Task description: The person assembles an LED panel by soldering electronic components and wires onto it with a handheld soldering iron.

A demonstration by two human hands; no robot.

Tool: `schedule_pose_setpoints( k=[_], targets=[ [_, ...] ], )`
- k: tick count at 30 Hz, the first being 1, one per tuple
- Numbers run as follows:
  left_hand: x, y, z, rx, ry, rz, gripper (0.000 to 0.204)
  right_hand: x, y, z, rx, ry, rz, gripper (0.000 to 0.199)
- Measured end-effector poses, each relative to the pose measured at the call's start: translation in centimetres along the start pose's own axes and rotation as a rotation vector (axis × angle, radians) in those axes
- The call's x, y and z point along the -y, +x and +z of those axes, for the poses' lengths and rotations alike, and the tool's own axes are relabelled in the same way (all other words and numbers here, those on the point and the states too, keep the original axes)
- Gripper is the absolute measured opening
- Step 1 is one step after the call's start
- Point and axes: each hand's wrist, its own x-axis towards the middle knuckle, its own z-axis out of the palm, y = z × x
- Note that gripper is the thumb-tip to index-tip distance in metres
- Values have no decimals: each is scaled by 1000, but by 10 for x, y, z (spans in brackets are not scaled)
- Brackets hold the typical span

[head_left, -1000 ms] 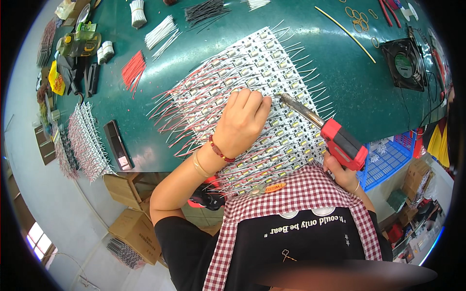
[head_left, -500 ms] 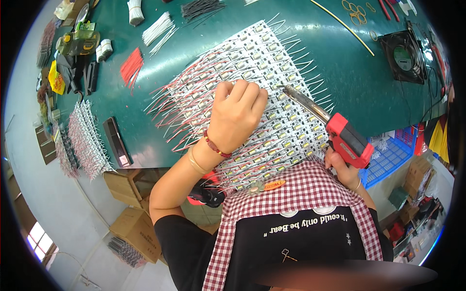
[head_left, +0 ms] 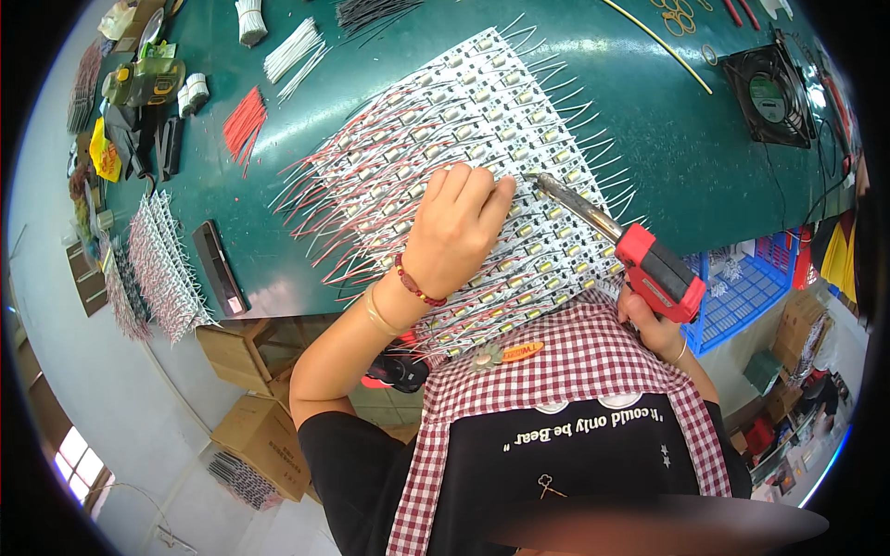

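Observation:
A sheet of small white circuit boards (head_left: 547, 125) lies at a slant on the table, with rows of yellowish components and red and white wires trailing from its left side. Over the middle of this sheet, my left hand (head_left: 459, 222) is closed, thumb and fingertips pinched together. Whatever they pinch is hidden under the fingers. My right hand (head_left: 646, 322) grips a red and black soldering gun (head_left: 654, 269) at the sheet's near right. Its metal tip points up and left, ending at the boards just right of my left fingertips.
On the green table (head_left: 677, 167) lie red wires (head_left: 244, 125), white wires (head_left: 292, 51) and black wires (head_left: 371, 13). A black fan (head_left: 768, 97) stands at the right, above a blue basket (head_left: 742, 310). A dark narrow case (head_left: 220, 269) and finished-looking wired boards (head_left: 167, 264) are left.
Both hands have shifted slightly nearer to me across the boards, the soldering tip staying beside my left fingertips. The whole view has moved a little.

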Motion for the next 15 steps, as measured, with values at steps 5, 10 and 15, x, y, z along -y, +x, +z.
schedule_pose_setpoints(
  k=[5, 10, 15],
  targets=[
    [3, 0, 4, -27, -63, -4, 32, -1, 1, -2, 29, -7, -3, 12],
    [1, -1, 4, -22, -35, 0, 32, -4, 5, -3, 29, -139, -66, 11],
    [-1, -1, 6, -39, -15, -10, 30, -2, 2, 2, 2, -100, -33, 10]
  ],
)
